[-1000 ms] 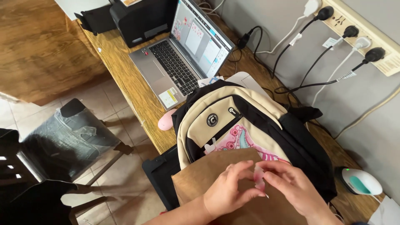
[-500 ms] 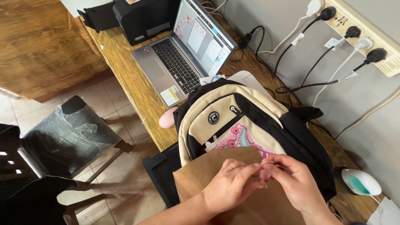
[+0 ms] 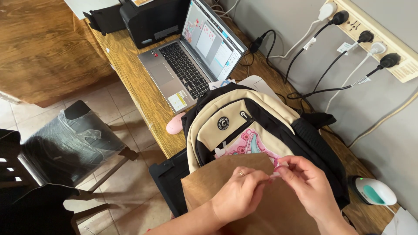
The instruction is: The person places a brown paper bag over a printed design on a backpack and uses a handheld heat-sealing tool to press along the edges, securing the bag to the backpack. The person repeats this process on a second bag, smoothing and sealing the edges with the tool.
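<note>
- Change since a second ago: both hands have lifted slightly off the brown paper and drawn closer at the fingertips; the left hand (image 3: 238, 196) was spread flatter on the sheet then, and now curls into a pinch.
- Right hand (image 3: 310, 188): narrow pinch, thumb and forefinger closed on a small pale pink piece (image 3: 275, 174), possibly a sticker or film backing; too small to tell which.
- Left fingertips meet the same piece from the other side. A ring shows on one finger.
- Judgement: the two-handed pinch reads as peeling or separating something thin; the work has moved from holding the paper down to fine handling at its upper edge.
- The pink piece sits just above the top edge of the brown paper sheet (image 3: 217, 182), over the lower front of the backpack.
- Containers: beige-and-black backpack (image 3: 244, 126) lies face up on the wooden desk (image 3: 130, 69). Its front pocket shows a pink printed design (image 3: 250, 146), partly covered by the paper. Zips appear closed; contents not visible.
- Black printer (image 3: 150, 19) at the far end of the desk; nothing seen in its tray.
- Around: open laptop (image 3: 191, 56) with lit screen, pink mouse (image 3: 175, 123) touching the desk edge beside the backpack, white-and-teal handheld device (image 3: 374, 191) at right, wall power strip (image 3: 374, 30) with several plugs, plastic-wrapped chair (image 3: 74, 143) below the desk.
</note>
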